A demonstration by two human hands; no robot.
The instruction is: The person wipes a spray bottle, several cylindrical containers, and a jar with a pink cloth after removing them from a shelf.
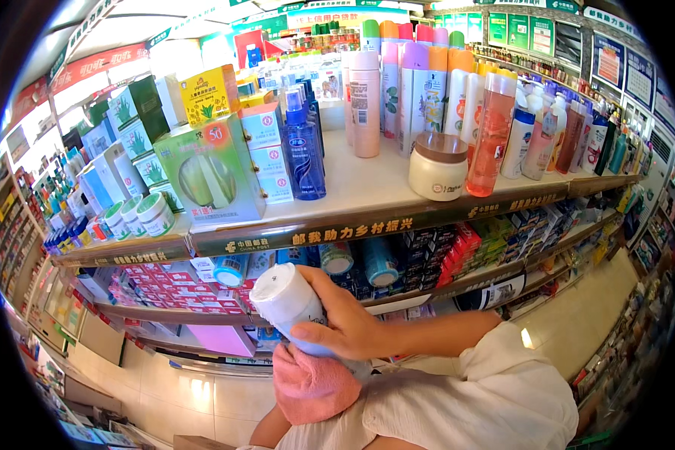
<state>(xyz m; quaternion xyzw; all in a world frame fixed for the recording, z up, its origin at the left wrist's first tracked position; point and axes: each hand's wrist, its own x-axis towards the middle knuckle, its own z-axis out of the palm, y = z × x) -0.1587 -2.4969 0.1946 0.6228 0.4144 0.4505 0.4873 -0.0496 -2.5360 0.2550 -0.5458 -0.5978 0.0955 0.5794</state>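
Note:
Low in the middle, my right hand [351,326] is wrapped round a pale blue bottle with a white cap [284,292], tilted with its cap up to the left. A pink cloth [315,382] lies against the lower part of the bottle. My left hand is hidden beneath the cloth; only its forearm shows below. On the shelf before me stand a cream jar with a brown lid [439,171], a clear bottle of red-orange liquid [490,135], a blue spray bottle [304,152] and a pale pink bottle [364,107].
The shelf's front edge [326,233] runs across the view. A green gift box [211,169] and white jars with green lids [156,214] stand at left, many bottles at right. Lower shelves hold packed red boxes [171,287] and blue cylindrical packages [379,261]. Another goods rack [624,360] is at lower right.

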